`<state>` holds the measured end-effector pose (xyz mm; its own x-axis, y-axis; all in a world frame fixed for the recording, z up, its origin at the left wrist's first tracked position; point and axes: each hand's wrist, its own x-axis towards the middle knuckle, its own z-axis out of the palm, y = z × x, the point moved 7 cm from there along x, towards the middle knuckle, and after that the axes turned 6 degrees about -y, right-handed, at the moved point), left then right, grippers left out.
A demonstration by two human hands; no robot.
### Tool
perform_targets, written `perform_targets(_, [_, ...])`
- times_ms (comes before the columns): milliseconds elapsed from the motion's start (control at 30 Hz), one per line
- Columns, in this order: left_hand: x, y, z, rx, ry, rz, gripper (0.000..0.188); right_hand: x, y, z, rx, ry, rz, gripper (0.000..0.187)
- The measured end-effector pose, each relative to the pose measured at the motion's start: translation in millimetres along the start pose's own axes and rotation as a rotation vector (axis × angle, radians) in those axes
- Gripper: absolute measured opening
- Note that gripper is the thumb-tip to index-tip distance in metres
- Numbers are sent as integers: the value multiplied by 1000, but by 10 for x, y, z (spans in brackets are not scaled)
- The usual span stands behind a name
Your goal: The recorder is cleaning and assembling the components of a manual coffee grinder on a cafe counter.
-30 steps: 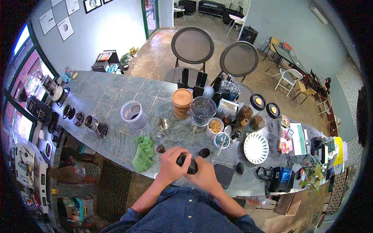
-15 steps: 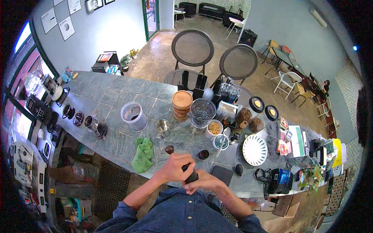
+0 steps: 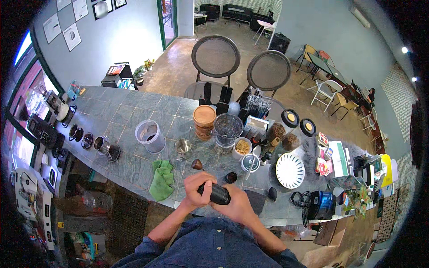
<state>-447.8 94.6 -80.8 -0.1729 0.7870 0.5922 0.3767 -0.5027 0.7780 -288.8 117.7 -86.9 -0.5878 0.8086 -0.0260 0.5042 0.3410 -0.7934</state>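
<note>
A black cylindrical hand coffee grinder (image 3: 216,194) is held tilted in front of my shirt, close to the counter's near edge. My left hand (image 3: 196,188) is closed around its left end, thumb across the top. My right hand (image 3: 235,207) closes around the right end from below; some of its fingers are hidden. A brown wooden knob (image 3: 197,164) shows just beyond my left hand; the link between it and the grinder is hidden. Close by on the counter stand a small dark cup (image 3: 231,177) and a steel pitcher (image 3: 182,148). A green cloth (image 3: 161,180) lies to the left.
The tiled counter (image 3: 120,129) holds a clear tub (image 3: 151,136), stacked wooden lids (image 3: 204,116), a glass bowl (image 3: 228,127) and a white ribbed plate (image 3: 290,170). A black mat (image 3: 254,202), a black rubber blower (image 3: 272,193) and a blue-black case (image 3: 322,205) sit to the right.
My hands have turned the grinder, so more of its black side shows. The wooden knob has shifted slightly away from me. The whole view has shifted a little.
</note>
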Motion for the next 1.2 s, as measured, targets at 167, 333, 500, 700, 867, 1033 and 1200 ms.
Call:
perform_targets(167, [9,22,-6,-30,-44,127,19,54,209,93,212,-362,128,48])
perform_targets(333, [60,53,-6,19,-57,115,20,56,255,231,361,-501,168,47])
perform_targets(500, [145,195,39,170,177,-127,39,81,178,83,64,3,115,46])
perform_targets(700, [115,-129,307,-594,125,-672,47,106,20,62,55,152,54,54])
perform_targets(867, [235,-44,369,-574,-84,-586,56,153,121,162,191,8,87,59])
perform_targets(1033, [182,-104,396,-609,-250,-525,60,117,175,203,331,-38,47,51])
perform_targets(1200, [180,-175,428,-653,-292,-570,65,155,275,338,594,-362,229,41])
